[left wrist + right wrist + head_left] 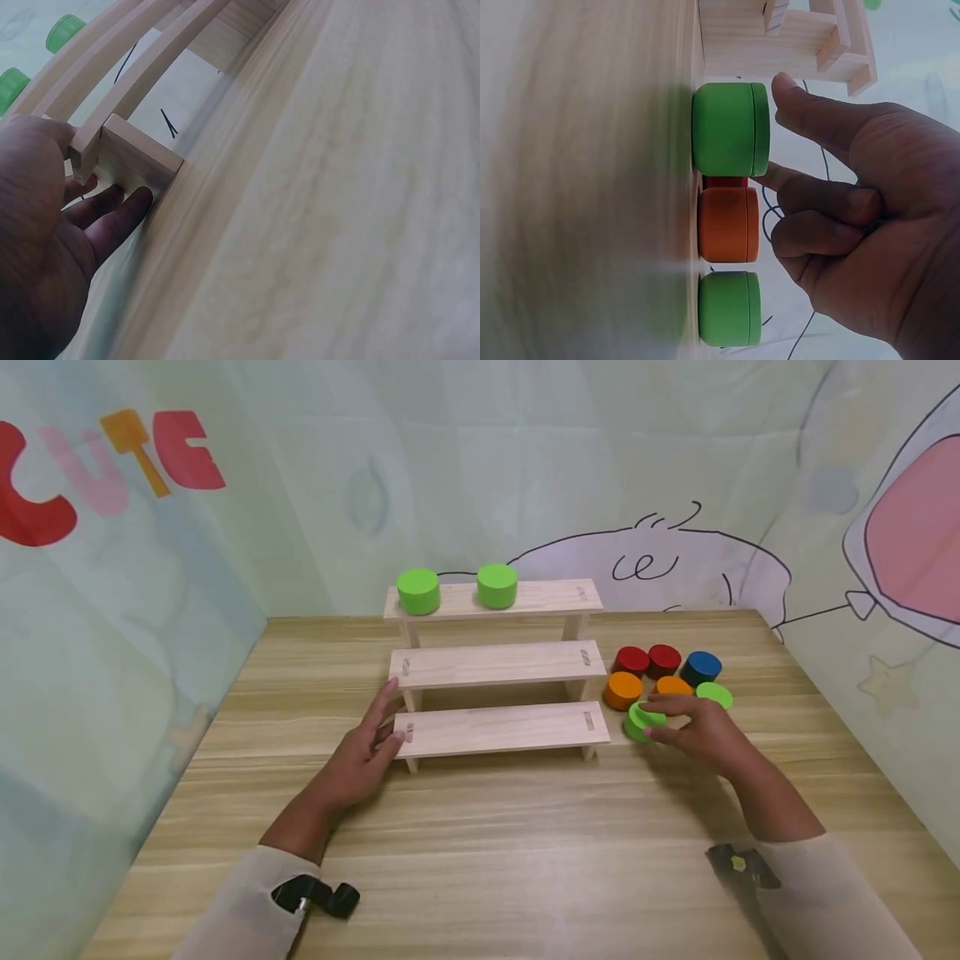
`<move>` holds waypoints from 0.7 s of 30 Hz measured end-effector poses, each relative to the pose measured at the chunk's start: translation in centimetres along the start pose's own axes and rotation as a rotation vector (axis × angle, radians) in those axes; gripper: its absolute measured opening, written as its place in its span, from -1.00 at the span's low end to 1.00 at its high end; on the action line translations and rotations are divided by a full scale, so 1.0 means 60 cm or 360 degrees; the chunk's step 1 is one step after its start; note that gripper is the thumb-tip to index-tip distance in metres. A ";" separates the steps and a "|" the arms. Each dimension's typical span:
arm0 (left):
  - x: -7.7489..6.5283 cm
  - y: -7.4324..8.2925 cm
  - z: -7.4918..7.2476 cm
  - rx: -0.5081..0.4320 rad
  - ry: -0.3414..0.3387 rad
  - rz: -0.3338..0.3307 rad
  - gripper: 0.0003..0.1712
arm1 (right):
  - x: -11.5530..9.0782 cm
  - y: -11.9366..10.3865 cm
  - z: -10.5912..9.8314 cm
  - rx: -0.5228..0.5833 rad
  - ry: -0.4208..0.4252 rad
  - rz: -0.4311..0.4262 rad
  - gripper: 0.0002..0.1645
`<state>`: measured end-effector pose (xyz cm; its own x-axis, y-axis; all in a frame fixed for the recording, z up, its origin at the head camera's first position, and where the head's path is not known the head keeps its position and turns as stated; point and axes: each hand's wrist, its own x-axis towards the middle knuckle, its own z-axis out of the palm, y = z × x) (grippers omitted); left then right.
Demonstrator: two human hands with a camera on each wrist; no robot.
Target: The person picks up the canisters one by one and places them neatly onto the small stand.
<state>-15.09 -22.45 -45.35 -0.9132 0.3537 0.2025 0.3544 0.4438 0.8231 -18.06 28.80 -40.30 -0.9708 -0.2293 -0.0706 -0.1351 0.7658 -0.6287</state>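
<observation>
A three-tier wooden stand sits on the table, with two green cylinders on its top tier. At its left end, my left hand holds the lowest tier, thumb over the plank and fingers beside the leg. My right hand is at a green cylinder on the table, right of the stand. In the right wrist view, a gap shows between the thumb and this cylinder's lid-like top; the index fingertip is partly hidden behind it. The other fingers curl in toward the palm.
Behind the right hand stand two red cylinders, a blue one, two orange ones and another green one. A printed cloth backdrop rises behind the table and along both sides.
</observation>
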 end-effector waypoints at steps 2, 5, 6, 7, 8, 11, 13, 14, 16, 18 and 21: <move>0.000 -0.001 0.000 -0.0002 0.0000 0.0004 -0.07 | 0.000 0.001 -0.001 -0.0013 -0.0012 0.0001 -0.38; 0.000 -0.002 0.000 -0.0005 -0.0007 0.0000 -0.07 | 0.001 0.002 -0.002 -0.0026 -0.0035 -0.0001 -0.41; 0.000 -0.002 0.000 -0.0004 -0.0007 -0.0002 -0.07 | 0.001 0.003 -0.001 -0.0024 -0.0049 0.0006 -0.41; 0.000 -0.002 -0.001 -0.0003 -0.0006 -0.0005 -0.07 | 0.001 0.004 -0.001 -0.0028 -0.0060 0.0002 -0.42; 0.000 -0.002 -0.001 -0.0002 -0.0005 -0.0006 -0.07 | 0.002 0.005 0.000 -0.0028 -0.0070 0.0004 -0.44; 0.000 -0.001 -0.001 -0.0001 -0.0004 -0.0009 -0.07 | 0.002 0.007 0.001 -0.0052 -0.0093 0.0001 -0.45; 0.000 -0.001 -0.001 -0.0005 -0.0006 -0.0009 -0.07 | 0.001 0.009 0.002 -0.0065 -0.0099 -0.0002 -0.45; 0.000 0.000 -0.001 -0.0007 -0.0008 -0.0010 -0.07 | 0.001 0.010 0.003 -0.0071 -0.0101 -0.0001 -0.45; 0.000 0.000 -0.001 -0.0014 -0.0012 -0.0013 -0.07 | 0.001 0.011 0.003 -0.0082 -0.0098 -0.0010 -0.45; 0.000 0.000 -0.001 -0.0015 -0.0013 -0.0016 -0.07 | 0.001 0.011 0.003 -0.0088 -0.0094 -0.0017 -0.46; 0.000 0.000 -0.001 -0.0017 -0.0015 -0.0021 -0.07 | 0.000 0.012 0.003 -0.0102 -0.0084 -0.0028 -0.47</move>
<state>-15.10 -22.48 -45.31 -0.9159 0.3554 0.1866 0.3400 0.4397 0.8313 -18.13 29.21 -40.90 -0.9566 -0.2731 -0.1017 -0.1662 0.7979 -0.5794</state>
